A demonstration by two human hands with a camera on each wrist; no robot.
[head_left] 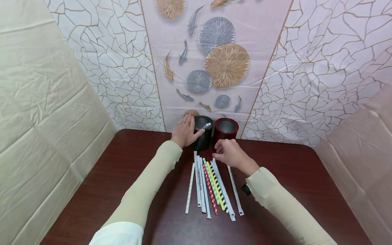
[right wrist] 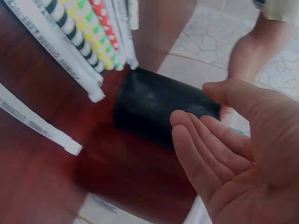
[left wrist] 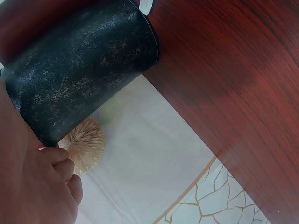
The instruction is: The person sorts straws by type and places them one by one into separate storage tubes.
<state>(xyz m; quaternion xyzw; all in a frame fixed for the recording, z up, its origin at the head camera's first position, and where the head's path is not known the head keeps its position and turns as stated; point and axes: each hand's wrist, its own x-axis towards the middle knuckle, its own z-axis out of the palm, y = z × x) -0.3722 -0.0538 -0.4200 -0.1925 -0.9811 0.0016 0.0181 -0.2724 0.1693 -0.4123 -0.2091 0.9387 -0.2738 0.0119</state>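
Note:
My left hand (head_left: 184, 131) grips the rim of a black can (head_left: 201, 137), thumb at the near edge, fingers round the left and far side. Straws with white ends (head_left: 208, 125) stick up inside that can. Beside it on the right stands a dark red can (left wrist: 28, 23); its open top (head_left: 226, 126) shows no straws. My right hand (right wrist: 238, 144) hovers in front of the red can, fingers loosely bent and nothing held. Below lie paper straws: a red one with white dots (head_left: 210, 189), yellow (head_left: 216, 185), black-striped (right wrist: 70, 28), green-striped, and several in white printed wrappers (head_left: 235, 190).
One wrapped straw lies apart at the right of the row, and a white patterned straw (head_left: 190, 189) at the left. A dark object (head_left: 246, 189) shows beneath the right wrist. Behind the brown wooden table (head_left: 131, 163) hangs a patterned cloth (head_left: 263, 112).

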